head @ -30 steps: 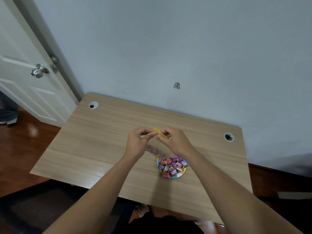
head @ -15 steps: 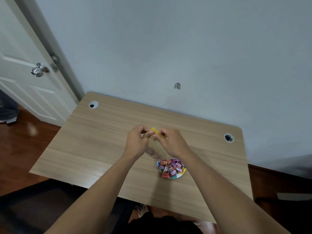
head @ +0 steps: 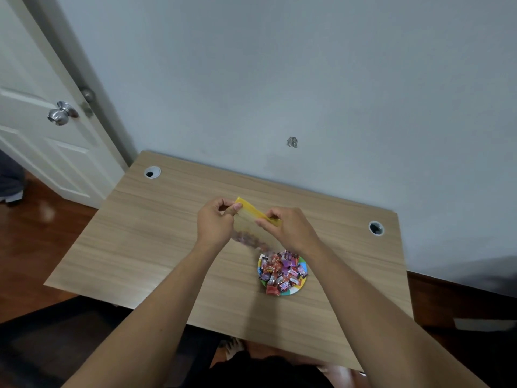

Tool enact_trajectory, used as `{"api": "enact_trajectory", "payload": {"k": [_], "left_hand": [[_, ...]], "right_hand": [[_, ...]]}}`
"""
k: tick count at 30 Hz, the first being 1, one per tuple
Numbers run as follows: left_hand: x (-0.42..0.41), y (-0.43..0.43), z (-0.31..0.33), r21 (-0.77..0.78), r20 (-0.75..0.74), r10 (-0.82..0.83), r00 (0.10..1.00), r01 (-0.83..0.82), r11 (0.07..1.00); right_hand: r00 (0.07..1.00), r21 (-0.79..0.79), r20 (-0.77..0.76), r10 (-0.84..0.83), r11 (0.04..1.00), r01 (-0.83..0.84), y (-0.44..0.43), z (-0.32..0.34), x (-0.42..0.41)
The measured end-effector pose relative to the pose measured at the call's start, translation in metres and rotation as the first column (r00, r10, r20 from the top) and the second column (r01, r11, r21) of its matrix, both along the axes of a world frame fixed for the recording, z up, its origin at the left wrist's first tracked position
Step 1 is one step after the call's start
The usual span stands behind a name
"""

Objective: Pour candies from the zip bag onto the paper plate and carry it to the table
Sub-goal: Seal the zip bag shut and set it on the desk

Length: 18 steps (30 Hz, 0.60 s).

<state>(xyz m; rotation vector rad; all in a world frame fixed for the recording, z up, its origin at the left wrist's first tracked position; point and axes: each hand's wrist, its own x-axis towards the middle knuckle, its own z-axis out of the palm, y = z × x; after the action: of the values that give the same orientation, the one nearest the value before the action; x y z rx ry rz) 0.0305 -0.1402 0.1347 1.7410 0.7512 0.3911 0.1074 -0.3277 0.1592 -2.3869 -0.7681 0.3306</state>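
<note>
A clear zip bag [head: 253, 229] with a yellow top strip hangs above the wooden table [head: 156, 247]. My left hand [head: 214, 224] pinches the strip's left end and my right hand [head: 288, 229] pinches its right end. The bag's lower part looks blurred, with a few dark candies inside. Just below my right wrist sits a small colourful paper plate [head: 293, 292] heaped with wrapped candies [head: 282, 271] in red, purple and pink. One red candy lies at the plate's front rim.
The table stands against a grey wall, with cable holes at its back left [head: 152, 172] and back right [head: 376, 228]. A white door [head: 42, 130] with a metal knob is at the left. Dark wood floor surrounds the table.
My hands have moved apart along the yellow strip, so more of the strip shows between them. The plate of candies has stayed where it was.
</note>
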Motion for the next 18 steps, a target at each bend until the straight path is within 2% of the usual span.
{"api": "enact_trajectory", "payload": {"k": [18], "left_hand": [[-0.009,0.049,-0.011,-0.180,-0.066,0.195,0.979,-0.204,0.962]], "right_hand": [[0.999,-0.097,0.034,0.036,0.995,-0.033,-0.021,-0.012,0.008]]}}
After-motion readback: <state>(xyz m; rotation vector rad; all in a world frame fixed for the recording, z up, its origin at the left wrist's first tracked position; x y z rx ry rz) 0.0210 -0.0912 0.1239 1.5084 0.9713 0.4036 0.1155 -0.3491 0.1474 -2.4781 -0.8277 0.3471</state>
